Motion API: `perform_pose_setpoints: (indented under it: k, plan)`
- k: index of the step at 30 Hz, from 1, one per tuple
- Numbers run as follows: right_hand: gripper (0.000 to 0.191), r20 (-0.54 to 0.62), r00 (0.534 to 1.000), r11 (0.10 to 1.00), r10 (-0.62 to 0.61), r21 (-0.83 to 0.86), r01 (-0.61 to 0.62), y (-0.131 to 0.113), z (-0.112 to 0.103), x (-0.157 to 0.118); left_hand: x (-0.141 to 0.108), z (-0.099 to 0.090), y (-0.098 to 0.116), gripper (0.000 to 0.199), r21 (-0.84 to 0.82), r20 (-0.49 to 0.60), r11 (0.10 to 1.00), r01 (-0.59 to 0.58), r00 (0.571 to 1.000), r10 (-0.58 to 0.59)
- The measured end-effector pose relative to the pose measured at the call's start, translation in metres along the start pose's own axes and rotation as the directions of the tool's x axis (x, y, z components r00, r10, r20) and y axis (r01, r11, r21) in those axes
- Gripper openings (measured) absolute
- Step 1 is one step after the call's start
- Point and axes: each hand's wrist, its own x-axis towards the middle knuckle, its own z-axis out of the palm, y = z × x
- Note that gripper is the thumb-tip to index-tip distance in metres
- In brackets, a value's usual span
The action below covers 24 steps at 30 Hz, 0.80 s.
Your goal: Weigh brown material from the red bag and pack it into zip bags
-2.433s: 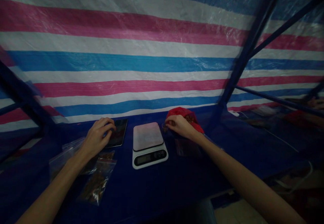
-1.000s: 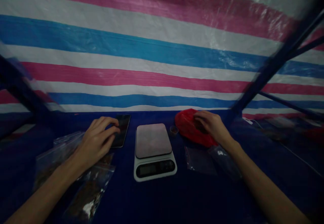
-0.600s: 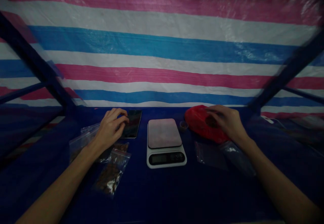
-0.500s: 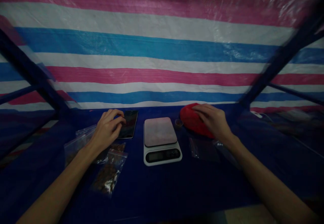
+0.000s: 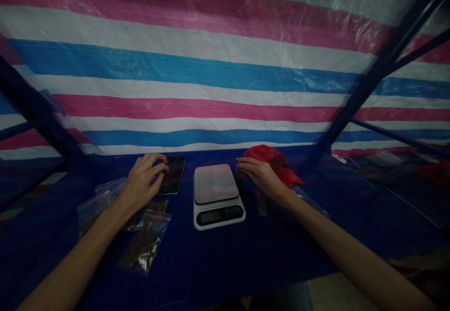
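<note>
Loosely open, left hand [image 5: 142, 180] over a smartphone [image 5: 175, 175], right hand [image 5: 262, 175] against a red bag [image 5: 276, 162], neither gripping

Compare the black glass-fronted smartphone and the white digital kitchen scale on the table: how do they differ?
The black smartphone is a thin, glossy slab; the white digital kitchen scale is thicker and bulkier, with a pale flat platform. The scale has a dark display strip along its front edge, while the smartphone's whole face is dark. The left hand has its fingers over the smartphone; no hand touches the scale. Both lie flat, side by side, on the blue-covered table.
</note>
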Motion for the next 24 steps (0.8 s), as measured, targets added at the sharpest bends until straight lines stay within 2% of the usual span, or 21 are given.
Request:
perform_pose_setpoints:
  k: [11, 13, 15, 17, 18, 19, 20, 21, 22, 24]
  plan:
    - [0.029, 0.011, 0.999, 0.999, -0.031, 0.029, 0.031, -0.007, -0.001, 0.002, 0.006, -0.002, 0.008, 0.024, 0.0, -0.013, 1.0, 0.005, 1.0, -0.005]
    - [0.032, -0.03, 0.999, 1.0, -0.029, 0.005, 0.029, -0.008, -0.008, 0.005, 0.005, -0.001, 0.006, 0.023, -0.004, -0.018, 1.0, 0.001, 1.0, -0.001]
    - [0.036, -0.132, 0.991, 1.0, -0.025, -0.022, 0.022, -0.007, -0.026, 0.008, 0.004, 0.0, 0.004, 0.022, -0.009, -0.028, 1.0, 0.005, 1.0, -0.006]
    - [0.037, -0.315, 0.949, 0.999, 0.015, -0.035, -0.027, 0.001, -0.055, 0.008, 0.004, 0.0, 0.001, 0.021, -0.012, -0.038, 1.0, 0.008, 0.999, -0.009]
    - [0.034, -0.42, 0.906, 0.997, 0.061, -0.027, -0.079, 0.008, -0.071, 0.007, 0.004, 0.0, 0.0, 0.021, -0.012, -0.041, 1.0, 0.009, 0.999, -0.01]
    - [0.028, -0.536, 0.834, 0.989, 0.126, 0.005, -0.146, 0.016, -0.086, 0.004, 0.003, 0.0, -0.001, 0.021, -0.01, -0.041, 1.0, 0.01, 0.999, -0.011]
    - [0.025, -0.595, 0.779, 0.977, 0.198, 0.058, -0.204, 0.025, -0.099, 0.001, 0.003, 0.0, -0.002, 0.021, -0.007, -0.041, 1.0, 0.009, 0.999, -0.009]
    - [0.023, -0.545, 0.795, 0.962, 0.267, 0.105, -0.252, 0.033, -0.108, -0.003, 0.003, 0.0, -0.003, 0.021, -0.004, -0.04, 1.0, 0.006, 0.999, -0.006]
    - [0.023, -0.422, 0.847, 0.946, 0.324, 0.13, -0.298, 0.04, -0.114, -0.006, 0.003, 0.0, -0.004, 0.021, 0.0, -0.041, 1.0, 0.002, 0.999, -0.002]
    - [0.026, -0.179, 0.917, 0.93, 0.358, 0.153, -0.333, 0.045, -0.113, -0.011, 0.002, 0.001, -0.005, 0.021, 0.006, -0.042, 1.0, -0.013, 0.999, 0.013]
